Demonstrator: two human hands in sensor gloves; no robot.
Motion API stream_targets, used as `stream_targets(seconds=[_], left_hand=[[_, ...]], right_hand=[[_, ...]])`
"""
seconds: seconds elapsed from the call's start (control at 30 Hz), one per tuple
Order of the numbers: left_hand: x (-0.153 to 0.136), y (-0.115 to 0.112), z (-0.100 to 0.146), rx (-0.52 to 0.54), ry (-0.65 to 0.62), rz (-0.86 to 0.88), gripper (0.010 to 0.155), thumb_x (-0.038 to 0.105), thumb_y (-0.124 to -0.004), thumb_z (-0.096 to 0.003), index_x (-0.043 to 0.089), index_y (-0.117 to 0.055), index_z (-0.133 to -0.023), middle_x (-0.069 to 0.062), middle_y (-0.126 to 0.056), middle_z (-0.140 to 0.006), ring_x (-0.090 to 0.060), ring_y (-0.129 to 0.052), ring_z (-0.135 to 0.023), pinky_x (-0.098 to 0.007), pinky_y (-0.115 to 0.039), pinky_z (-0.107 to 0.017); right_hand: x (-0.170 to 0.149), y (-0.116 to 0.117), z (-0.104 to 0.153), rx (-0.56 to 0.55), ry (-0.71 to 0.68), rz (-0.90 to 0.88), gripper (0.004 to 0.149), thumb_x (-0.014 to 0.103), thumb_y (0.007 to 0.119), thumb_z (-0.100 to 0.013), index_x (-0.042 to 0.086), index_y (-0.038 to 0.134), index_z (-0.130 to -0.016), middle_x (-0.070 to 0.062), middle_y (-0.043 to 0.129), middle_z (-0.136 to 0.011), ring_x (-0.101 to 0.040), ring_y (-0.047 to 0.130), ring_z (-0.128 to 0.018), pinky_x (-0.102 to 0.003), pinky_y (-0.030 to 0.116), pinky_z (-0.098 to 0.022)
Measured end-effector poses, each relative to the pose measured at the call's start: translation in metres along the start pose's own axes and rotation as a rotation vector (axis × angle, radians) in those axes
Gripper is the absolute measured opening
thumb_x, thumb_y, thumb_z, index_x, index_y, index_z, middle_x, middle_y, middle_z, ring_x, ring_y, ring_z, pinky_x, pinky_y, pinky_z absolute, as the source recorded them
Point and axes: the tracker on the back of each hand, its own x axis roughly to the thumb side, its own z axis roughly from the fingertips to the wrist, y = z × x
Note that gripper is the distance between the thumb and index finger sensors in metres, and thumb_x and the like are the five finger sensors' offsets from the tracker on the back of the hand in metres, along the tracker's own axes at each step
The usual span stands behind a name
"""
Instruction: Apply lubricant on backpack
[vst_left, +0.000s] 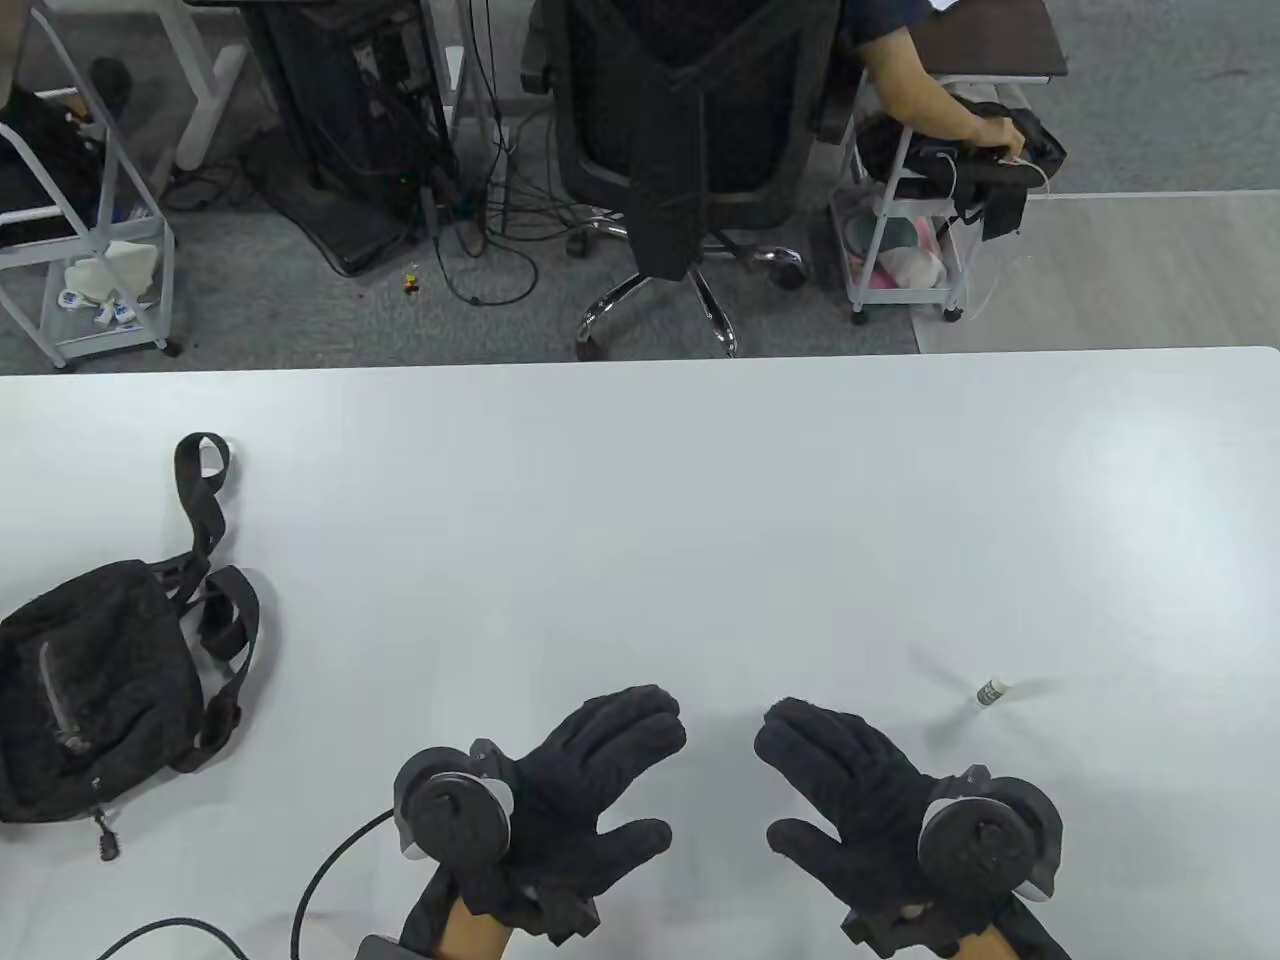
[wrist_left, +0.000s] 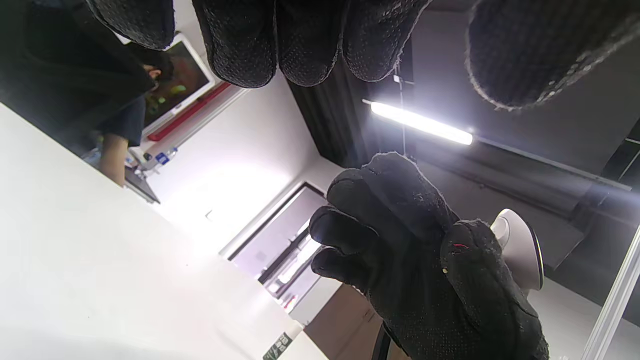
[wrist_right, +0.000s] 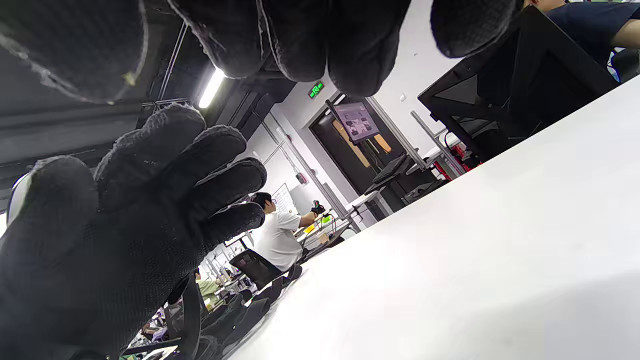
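Note:
A black backpack (vst_left: 90, 690) lies on the white table (vst_left: 640, 520) at the left edge, its straps (vst_left: 205, 500) trailing toward the back. A small lubricant tube (vst_left: 990, 692) lies on the table at the right, beyond my right hand. My left hand (vst_left: 590, 780) and my right hand (vst_left: 850, 780) are held open and empty above the front middle of the table, fingers spread and pointing inward. The left wrist view shows the right hand (wrist_left: 415, 260); the right wrist view shows the left hand (wrist_right: 125, 220).
A black cable (vst_left: 330, 880) runs from my left wrist across the table's front left. Beyond the far table edge stand an office chair (vst_left: 700, 150), wire carts (vst_left: 900, 230) and another person's arm (vst_left: 930, 90).

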Motion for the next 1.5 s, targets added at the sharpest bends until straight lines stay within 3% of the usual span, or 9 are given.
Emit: stream_targets(seconds=[0.3,0.43,0.6,0.77,0.87,1.1,1.17,1.27,1.5], left_hand=[[0.001,0.003,0.001,0.024,0.004,-0.023,0.077,0.060,-0.080,-0.0430,0.019,-0.065,-0.106,-0.017,-0.062,-0.112,-0.050,-0.076,-0.097,-0.075,-0.059,-0.068],[0.003,0.020,0.004,0.095,0.016,-0.081,0.075,0.059,-0.079,-0.0444,0.018,-0.066,-0.106,-0.018,-0.063,-0.111,-0.050,-0.077,-0.096,-0.075,-0.059,-0.068],[0.001,0.060,0.018,0.219,0.110,-0.288,0.070,0.056,-0.078,-0.0466,0.016,-0.069,-0.104,-0.020,-0.066,-0.108,-0.050,-0.079,-0.093,-0.075,-0.060,-0.067],[-0.013,0.104,0.043,0.312,0.304,-0.581,0.074,0.056,-0.077,-0.0470,0.015,-0.063,-0.107,-0.022,-0.062,-0.110,-0.053,-0.075,-0.094,-0.076,-0.057,-0.067],[-0.032,0.129,0.064,0.384,0.528,-0.738,0.077,0.057,-0.077,-0.0471,0.014,-0.060,-0.108,-0.024,-0.056,-0.111,-0.055,-0.070,-0.096,-0.076,-0.054,-0.067],[-0.082,0.159,0.090,0.528,0.884,-0.631,0.089,0.058,-0.080,-0.0475,0.008,-0.043,-0.112,-0.031,-0.036,-0.112,-0.064,-0.052,-0.097,-0.078,-0.044,-0.067],[-0.093,0.164,0.093,0.499,0.967,-0.678,0.092,0.057,-0.081,-0.0468,0.005,-0.041,-0.111,-0.032,-0.033,-0.111,-0.064,-0.050,-0.097,-0.078,-0.043,-0.067],[-0.112,0.166,0.096,0.348,1.046,-0.702,0.090,0.056,-0.081,-0.0470,0.006,-0.042,-0.111,-0.032,-0.032,-0.112,-0.065,-0.047,-0.098,-0.078,-0.043,-0.067],[-0.149,0.171,0.102,0.105,1.217,-0.966,0.097,0.059,-0.083,-0.0442,0.004,-0.038,-0.111,-0.033,-0.029,-0.112,-0.064,-0.046,-0.099,-0.078,-0.043,-0.068]], right_hand=[[0.000,0.000,0.000,0.008,-0.001,-0.001,0.068,0.064,0.078,-0.042,0.039,0.060,-0.103,0.000,0.059,-0.110,-0.033,0.075,-0.102,-0.064,0.058,-0.070],[0.002,0.001,0.000,0.013,-0.007,0.014,0.068,0.064,0.077,-0.042,0.039,0.060,-0.103,-0.001,0.059,-0.110,-0.033,0.076,-0.102,-0.064,0.058,-0.070],[0.003,0.003,0.000,0.024,-0.009,0.023,0.068,0.064,0.078,-0.042,0.039,0.060,-0.103,0.000,0.060,-0.110,-0.033,0.076,-0.102,-0.064,0.058,-0.070],[0.003,0.005,-0.001,0.039,-0.011,0.031,0.068,0.064,0.077,-0.042,0.039,0.060,-0.103,0.000,0.060,-0.110,-0.033,0.076,-0.102,-0.064,0.058,-0.070],[0.005,0.006,-0.001,0.051,-0.019,0.033,0.068,0.064,0.077,-0.042,0.039,0.060,-0.103,0.000,0.059,-0.110,-0.033,0.076,-0.102,-0.064,0.058,-0.070],[0.010,0.013,-0.002,0.108,-0.038,0.042,0.068,0.065,0.077,-0.042,0.039,0.060,-0.104,-0.001,0.059,-0.111,-0.033,0.075,-0.102,-0.064,0.058,-0.071],[0.011,0.015,-0.002,0.121,-0.043,0.049,0.068,0.065,0.077,-0.042,0.039,0.060,-0.104,-0.001,0.058,-0.111,-0.033,0.075,-0.102,-0.064,0.058,-0.071],[0.012,0.017,-0.003,0.138,-0.041,0.053,0.069,0.065,0.077,-0.042,0.039,0.060,-0.104,-0.001,0.058,-0.111,-0.033,0.076,-0.102,-0.064,0.059,-0.070],[0.009,0.025,-0.004,0.191,-0.028,0.055,0.068,0.065,0.077,-0.043,0.039,0.060,-0.104,-0.001,0.058,-0.111,-0.034,0.075,-0.102,-0.064,0.058,-0.071]])
